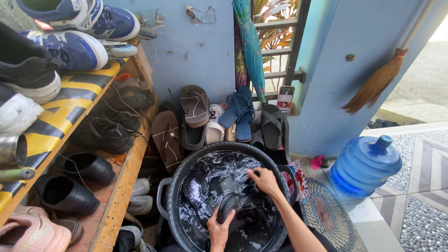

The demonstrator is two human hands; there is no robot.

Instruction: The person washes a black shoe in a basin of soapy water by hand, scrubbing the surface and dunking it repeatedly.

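Black shoe (228,205) in soapy tub (175,186) — toe toward viewer, left hand (218,229) grasping it, right hand (266,181) gripping its heel end

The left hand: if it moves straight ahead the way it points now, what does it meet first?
The left hand already touches a dark shoe in the black tub; straight ahead is probably more of that shoe, though depth is unclear.

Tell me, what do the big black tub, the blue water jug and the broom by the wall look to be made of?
The tub looks like moulded black plastic, by its glossy rim and side handles. The water jug seems clear blue plastic: light shines through it. The broom has rust-brown bristles that look like dried plant fibre, on a pale stick that may be wood or plastic.
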